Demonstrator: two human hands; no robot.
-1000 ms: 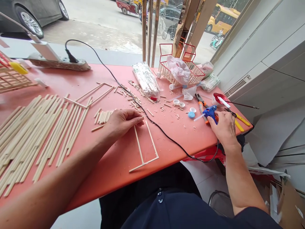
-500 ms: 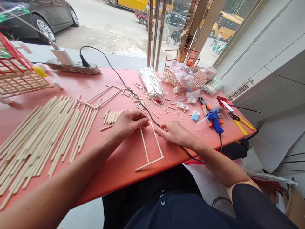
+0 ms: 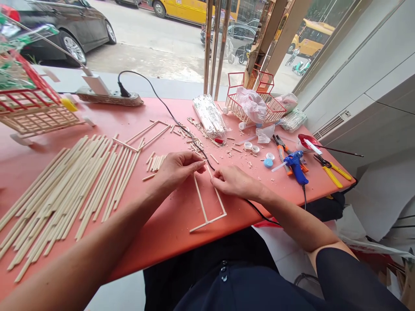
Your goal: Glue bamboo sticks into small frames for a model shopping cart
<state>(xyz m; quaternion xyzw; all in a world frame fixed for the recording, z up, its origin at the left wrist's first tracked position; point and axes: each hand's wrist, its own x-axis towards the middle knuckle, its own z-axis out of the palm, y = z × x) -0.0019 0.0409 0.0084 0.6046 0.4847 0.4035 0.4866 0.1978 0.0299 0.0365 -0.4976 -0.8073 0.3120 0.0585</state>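
A frame of thin wooden sticks [image 3: 200, 199] lies on the table's near side, one crosspiece sticking out past its left leg. At the far end my left hand [image 3: 181, 170] is closed, thumb and fingertips pinching the stick there. My right hand [image 3: 235, 181] is closed at the right leg's upper part, its fingertips gripping that stick. Left of my hands is a bundle of short cut sticks [image 3: 157, 162]. Farther left, many long wooden sticks [image 3: 65, 190] lie side by side. A second stick frame [image 3: 152, 140] rests at their far end.
A black cable [image 3: 155, 88] crosses the pink table [image 3: 155, 242] behind my hands. On the right lie a blue glue gun [image 3: 295, 166], orange-handled pliers [image 3: 282, 154] and yellow-handled pliers [image 3: 333, 172]. Red-trimmed stick carts stand at left [image 3: 35, 103] and back [image 3: 236, 108].
The whole view has shifted slightly, so things appear a little to the right and lower. Both hands keep their places at the frame; the right fingertips sit slightly closer around the leg.
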